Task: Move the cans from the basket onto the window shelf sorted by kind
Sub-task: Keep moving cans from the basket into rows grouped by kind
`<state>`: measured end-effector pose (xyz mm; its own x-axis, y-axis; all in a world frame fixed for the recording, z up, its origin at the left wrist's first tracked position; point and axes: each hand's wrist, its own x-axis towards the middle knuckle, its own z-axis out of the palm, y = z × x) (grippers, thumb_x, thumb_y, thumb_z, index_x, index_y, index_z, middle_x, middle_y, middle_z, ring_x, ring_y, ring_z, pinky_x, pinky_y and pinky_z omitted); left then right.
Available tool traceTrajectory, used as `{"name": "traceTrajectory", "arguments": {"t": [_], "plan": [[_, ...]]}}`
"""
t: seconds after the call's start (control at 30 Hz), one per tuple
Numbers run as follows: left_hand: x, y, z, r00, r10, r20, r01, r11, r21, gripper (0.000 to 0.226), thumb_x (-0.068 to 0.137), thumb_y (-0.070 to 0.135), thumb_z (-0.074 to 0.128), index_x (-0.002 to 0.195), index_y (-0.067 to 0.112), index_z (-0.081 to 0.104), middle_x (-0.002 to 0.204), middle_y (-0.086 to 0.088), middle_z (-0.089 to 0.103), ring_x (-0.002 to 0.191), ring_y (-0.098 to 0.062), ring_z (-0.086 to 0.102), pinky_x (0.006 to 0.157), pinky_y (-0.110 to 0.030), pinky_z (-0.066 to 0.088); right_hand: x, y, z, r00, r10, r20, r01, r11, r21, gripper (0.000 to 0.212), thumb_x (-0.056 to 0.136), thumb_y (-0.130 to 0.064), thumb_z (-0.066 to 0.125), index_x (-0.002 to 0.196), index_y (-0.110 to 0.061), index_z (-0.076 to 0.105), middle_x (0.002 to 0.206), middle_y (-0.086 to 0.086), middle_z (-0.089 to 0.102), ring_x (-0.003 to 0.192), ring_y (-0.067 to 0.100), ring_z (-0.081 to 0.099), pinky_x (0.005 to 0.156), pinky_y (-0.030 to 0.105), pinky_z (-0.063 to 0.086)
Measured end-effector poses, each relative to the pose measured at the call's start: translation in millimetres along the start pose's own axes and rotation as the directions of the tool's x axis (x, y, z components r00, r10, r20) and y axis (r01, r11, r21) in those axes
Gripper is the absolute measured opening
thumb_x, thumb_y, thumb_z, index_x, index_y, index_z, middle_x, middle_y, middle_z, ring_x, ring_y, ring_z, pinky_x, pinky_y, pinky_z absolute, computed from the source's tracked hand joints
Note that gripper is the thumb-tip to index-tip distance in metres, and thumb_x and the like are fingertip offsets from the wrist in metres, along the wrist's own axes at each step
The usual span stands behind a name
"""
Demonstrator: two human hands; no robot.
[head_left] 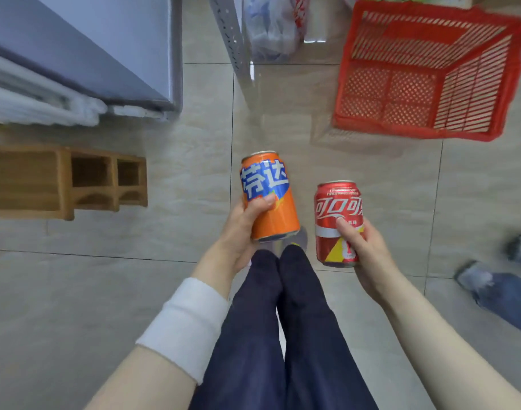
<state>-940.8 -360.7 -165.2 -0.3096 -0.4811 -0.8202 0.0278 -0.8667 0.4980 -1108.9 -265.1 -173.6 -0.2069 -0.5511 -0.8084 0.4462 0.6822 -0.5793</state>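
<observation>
My left hand (241, 229) grips an orange can with a blue and white label (268, 184), held upright over the tiled floor. My right hand (362, 247) grips a red cola can (337, 211), also upright, just to the right of the orange one. The two cans are apart. A red plastic basket (371, 125) stands on the floor at the upper right; no cans show inside it. The window shelf is not in view.
A wooden rack with open compartments (67, 184) lies on the floor at left. A grey cabinet (105, 54) fills the upper left. A metal shelf post (229, 39) and plastic bags (271, 28) stand at the top. Another person's feet (489, 276) are at right.
</observation>
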Motion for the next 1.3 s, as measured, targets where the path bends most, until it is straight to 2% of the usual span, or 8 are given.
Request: {"name": "traceTrajectory", "arguments": {"t": [0.13, 0.3, 0.43, 0.6, 0.73, 0.9, 1.13, 1.3], "plan": [[-44, -18, 7, 1.000, 0.007, 0.015, -0.007, 1.000, 0.018, 0.109, 0.032, 0.055, 0.086, 0.125, 0.011, 0.050, 0.113, -0.010, 0.064, 0.106, -0.029, 0.061, 0.088, -0.044, 0.051, -54, 22, -3, 0.997, -0.027, -0.068, 0.031, 0.998, 0.056, 0.100, 0.024, -0.072, 0.079, 0.107, -0.020, 0.056, 0.092, -0.004, 0.070, 0.078, 0.009, 0.069, 0.066, 0.025, 0.055], [-92, -37, 0, 0.999, 0.027, 0.043, -0.032, 0.992, 0.125, 0.110, 0.033, 0.061, 0.084, 0.126, 0.013, 0.049, 0.119, -0.012, 0.063, 0.109, -0.033, 0.060, 0.089, -0.045, 0.052, -113, 48, -3, 0.987, -0.041, -0.153, 0.054, 0.995, 0.080, 0.110, 0.024, -0.074, 0.078, 0.114, -0.016, 0.054, 0.099, 0.001, 0.067, 0.082, 0.012, 0.068, 0.067, 0.024, 0.054], [-134, -54, 10, 0.998, 0.057, 0.035, -0.062, 0.984, 0.168, 0.091, 0.046, 0.048, 0.081, 0.124, 0.014, 0.049, 0.118, -0.012, 0.063, 0.108, -0.033, 0.061, 0.091, -0.048, 0.051, -154, 56, -6, 0.981, -0.070, -0.182, 0.097, 0.985, 0.144, 0.110, 0.024, -0.071, 0.080, 0.113, -0.014, 0.053, 0.098, 0.002, 0.067, 0.079, 0.009, 0.069, 0.063, 0.021, 0.054], [-170, -57, 48, 0.993, 0.089, 0.079, -0.104, 0.972, 0.212, 0.070, 0.049, 0.046, 0.072, 0.113, 0.025, 0.053, 0.108, -0.002, 0.066, 0.097, -0.020, 0.065, 0.078, -0.032, 0.055, -192, 42, -27, 0.973, -0.116, -0.197, 0.154, 0.970, 0.187, 0.102, 0.028, -0.068, 0.082, 0.110, -0.014, 0.055, 0.096, 0.002, 0.068, 0.079, 0.010, 0.069, 0.064, 0.021, 0.054], [-186, -45, 99, 0.982, 0.148, 0.114, -0.172, 0.957, 0.235, 0.063, 0.048, 0.044, 0.071, 0.106, 0.028, 0.053, 0.101, 0.002, 0.068, 0.091, -0.016, 0.066, 0.071, -0.027, 0.056, -216, 13, -62, 0.965, -0.179, -0.191, 0.212, 0.963, 0.165, 0.091, 0.035, -0.066, 0.080, 0.109, -0.019, 0.054, 0.104, 0.006, 0.066, 0.085, 0.014, 0.067, 0.065, 0.022, 0.055], [-197, -29, 172, 0.956, 0.235, 0.177, -0.276, 0.925, 0.262, 0.071, 0.053, 0.042, 0.072, 0.118, 0.019, 0.052, 0.116, -0.012, 0.064, 0.107, -0.031, 0.061, 0.090, -0.045, 0.052, -245, -39, -133, 0.939, -0.305, -0.157, 0.325, 0.938, 0.119, 0.068, 0.047, -0.050, 0.073, 0.105, -0.019, 0.055, 0.094, -0.001, 0.068, 0.080, 0.009, 0.068, 0.062, 0.019, 0.053], [-204, 5, 257, 0.906, 0.338, 0.254, -0.397, 0.887, 0.237, 0.069, 0.051, 0.042, 0.070, 0.114, 0.023, 0.052, 0.103, 0.003, 0.066, 0.090, -0.011, 0.065, 0.075, -0.030, 0.054, -255, -111, -195, 0.851, -0.474, -0.224, 0.503, 0.859, 0.095, 0.095, 0.034, -0.068, 0.080, 0.110, -0.017, 0.055, 0.095, -0.003, 0.068, 0.085, 0.009, 0.067, 0.067, 0.020, 0.053], [-198, 58, 308, 0.866, 0.409, 0.287, -0.482, 0.837, 0.261, 0.073, 0.052, 0.044, 0.071, 0.118, 0.020, 0.051, 0.110, -0.001, 0.065, 0.096, -0.017, 0.065, 0.078, -0.032, 0.054, -246, -177, -205, 0.806, -0.551, -0.217, 0.582, 0.805, 0.115, 0.066, 0.060, -0.041, 0.076, 0.114, -0.011, 0.053, 0.096, -0.002, 0.067, 0.083, 0.007, 0.068, 0.067, 0.019, 0.052]]}}
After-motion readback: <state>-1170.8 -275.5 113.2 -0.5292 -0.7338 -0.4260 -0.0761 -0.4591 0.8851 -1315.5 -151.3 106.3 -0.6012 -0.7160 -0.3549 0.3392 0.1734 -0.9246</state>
